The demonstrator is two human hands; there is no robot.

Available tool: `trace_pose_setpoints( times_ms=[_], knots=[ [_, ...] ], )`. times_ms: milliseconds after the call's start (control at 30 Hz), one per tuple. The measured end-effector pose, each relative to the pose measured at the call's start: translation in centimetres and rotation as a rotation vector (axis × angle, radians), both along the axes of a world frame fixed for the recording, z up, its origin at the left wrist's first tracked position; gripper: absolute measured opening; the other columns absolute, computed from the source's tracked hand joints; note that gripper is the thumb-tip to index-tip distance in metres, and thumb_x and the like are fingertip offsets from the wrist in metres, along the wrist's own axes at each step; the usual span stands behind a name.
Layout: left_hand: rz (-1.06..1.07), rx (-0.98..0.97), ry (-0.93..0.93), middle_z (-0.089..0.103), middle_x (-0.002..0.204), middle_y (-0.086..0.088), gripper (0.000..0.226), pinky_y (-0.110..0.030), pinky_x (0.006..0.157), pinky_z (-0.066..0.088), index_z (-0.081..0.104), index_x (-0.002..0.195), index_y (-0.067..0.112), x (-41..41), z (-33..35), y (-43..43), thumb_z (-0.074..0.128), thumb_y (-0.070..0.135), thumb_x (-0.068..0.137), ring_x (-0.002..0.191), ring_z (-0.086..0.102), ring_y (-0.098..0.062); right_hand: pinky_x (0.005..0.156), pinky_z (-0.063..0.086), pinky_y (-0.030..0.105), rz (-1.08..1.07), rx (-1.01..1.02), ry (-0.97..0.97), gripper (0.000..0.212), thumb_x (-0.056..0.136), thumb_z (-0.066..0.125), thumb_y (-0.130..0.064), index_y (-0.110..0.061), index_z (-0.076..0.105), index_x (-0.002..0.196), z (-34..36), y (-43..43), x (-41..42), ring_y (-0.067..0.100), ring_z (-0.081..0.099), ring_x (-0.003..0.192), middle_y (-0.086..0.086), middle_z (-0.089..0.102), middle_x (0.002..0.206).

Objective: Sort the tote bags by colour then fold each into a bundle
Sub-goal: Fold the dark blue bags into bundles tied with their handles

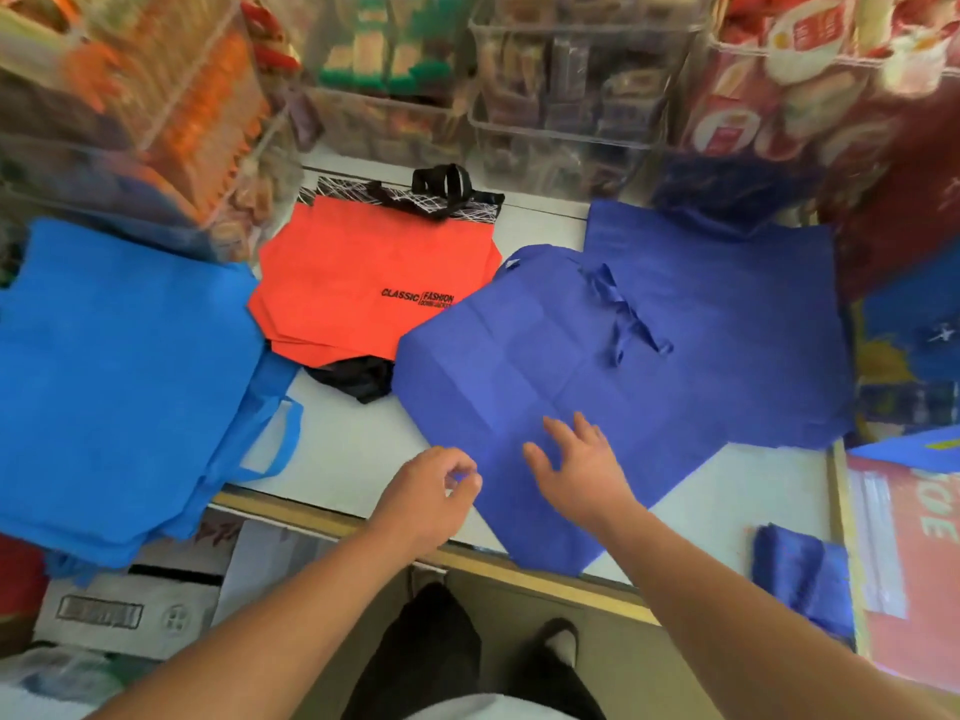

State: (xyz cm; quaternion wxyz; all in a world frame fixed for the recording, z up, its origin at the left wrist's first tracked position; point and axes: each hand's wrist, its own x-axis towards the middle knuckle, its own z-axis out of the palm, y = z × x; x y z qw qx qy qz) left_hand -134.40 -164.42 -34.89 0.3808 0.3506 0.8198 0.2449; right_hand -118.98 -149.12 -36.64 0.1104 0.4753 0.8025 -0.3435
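Observation:
A dark blue tote bag [545, 366] lies flat and askew on the white counter [343, 444], its handles on top. My left hand [431, 491] pinches the near left edge of this bag. My right hand [576, 465] rests flat on it with fingers spread. Another dark blue bag [727, 304] lies beneath it at the right. A stack of orange bags [363, 283] printed "CLASSIC FASHION" sits in the middle, over black patterned bags [441, 200]. Light blue bags [114, 381] are piled at the left. A folded dark blue bundle [800, 574] sits at the near right.
Clear bins of packaged snacks [561, 96] line the back of the counter. Cardboard boxes [130, 610] stand below at the left. A red printed sheet [914, 579] lies at the right edge. The counter's wooden front edge [545, 574] runs just before my legs.

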Motion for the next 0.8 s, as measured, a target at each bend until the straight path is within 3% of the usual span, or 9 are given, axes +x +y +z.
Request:
trace_pose_setpoints(
  times_ms=[133,200,300,433,500,600,700,733,800],
  knots=[
    [-0.163,-0.022,0.179,0.051,0.147,-0.004,0.030,-0.031,0.113,0.038,0.067,0.124,0.016,-5.7,-2.2,0.4,0.067,0.028,0.096,0.136,0.048,-0.022,0.121,0.009,0.065,-0.056,-0.145,-0.223,0.063,0.098,0.023,-0.074,-0.055,0.010,0.157,-3.2,-3.6,-2.4,0.027,-0.014,0.156,-0.009,-0.013,0.170],
    [-0.217,-0.017,0.277,0.035,0.162,-0.015,0.041,-0.038,0.117,0.031,0.063,0.134,0.016,-8.8,-3.2,1.4,0.069,0.028,0.094,0.147,0.035,-0.032,0.120,0.005,0.067,-0.078,-0.080,-0.208,0.063,0.097,0.021,-0.075,-0.056,0.012,0.156,-4.2,-4.1,-2.5,0.027,-0.020,0.155,-0.011,-0.018,0.169],
    [-0.258,-0.019,0.392,0.020,0.166,-0.025,0.052,-0.046,0.121,0.026,0.056,0.142,0.016,-12.6,-4.3,3.4,0.070,0.027,0.093,0.153,0.023,-0.039,0.120,0.001,0.066,-0.048,0.000,-0.148,0.059,0.097,0.027,-0.073,-0.054,0.027,0.153,-5.0,-3.9,-1.6,0.024,-0.020,0.156,-0.012,-0.012,0.170],
    [-0.299,0.149,0.395,0.035,0.161,-0.018,0.055,-0.048,0.111,0.045,0.062,0.135,0.011,-14.1,-4.4,4.1,0.065,-0.001,0.082,0.138,0.047,-0.037,0.122,-0.002,0.062,-0.006,-0.015,-0.019,0.050,0.094,0.038,-0.072,-0.051,0.057,0.135,-5.2,-1.8,1.2,0.014,-0.009,0.157,-0.019,0.007,0.169],
    [-0.525,0.215,0.418,0.044,0.156,-0.013,0.065,-0.049,0.101,0.052,0.066,0.130,0.013,-14.3,-4.7,2.8,0.059,-0.012,0.070,0.126,0.052,-0.034,0.123,0.003,0.061,-0.024,-0.015,0.041,0.057,0.086,0.036,-0.076,-0.047,0.066,0.125,-5.0,-0.4,2.3,0.011,0.003,0.158,-0.022,0.022,0.165],
    [-0.839,0.092,0.463,0.036,0.160,-0.005,0.084,-0.045,0.097,0.055,0.051,0.143,0.027,-14.4,-5.6,-0.2,0.060,-0.014,0.069,0.134,0.044,-0.029,0.121,0.015,0.061,-0.072,-0.033,0.071,0.048,0.092,0.050,-0.065,-0.038,0.067,0.127,-4.4,1.5,3.1,0.013,0.024,0.152,-0.020,0.046,0.150],
    [-0.939,0.032,0.575,0.045,0.153,-0.008,0.093,-0.038,0.081,0.061,0.043,0.146,0.029,-13.0,-5.8,-1.9,0.083,0.003,0.066,0.125,0.058,-0.029,0.115,0.028,0.059,-0.029,-0.015,0.077,0.068,0.084,0.041,-0.075,-0.037,0.062,0.136,-4.2,2.4,3.6,0.016,0.040,0.136,-0.022,0.052,0.116],
    [-0.962,0.039,0.626,0.052,0.145,-0.010,0.091,-0.037,0.077,0.061,0.049,0.142,0.027,-12.2,-5.5,-2.0,0.090,0.015,0.062,0.116,0.062,-0.029,0.117,0.027,0.059,-0.015,-0.039,0.058,0.072,0.082,0.039,-0.077,-0.039,0.058,0.140,-4.2,2.4,3.7,0.017,0.038,0.136,-0.021,0.050,0.115],
    [-1.003,0.127,0.722,0.057,0.136,-0.007,0.073,-0.037,0.077,0.058,0.060,0.132,0.027,-10.2,-4.9,-1.9,0.089,0.036,0.065,0.107,0.063,-0.029,0.121,0.018,0.058,0.022,-0.070,-0.020,0.067,0.088,0.046,-0.075,-0.043,0.050,0.147,-3.8,2.0,4.0,0.015,0.028,0.146,-0.017,0.049,0.135]
  ],
)
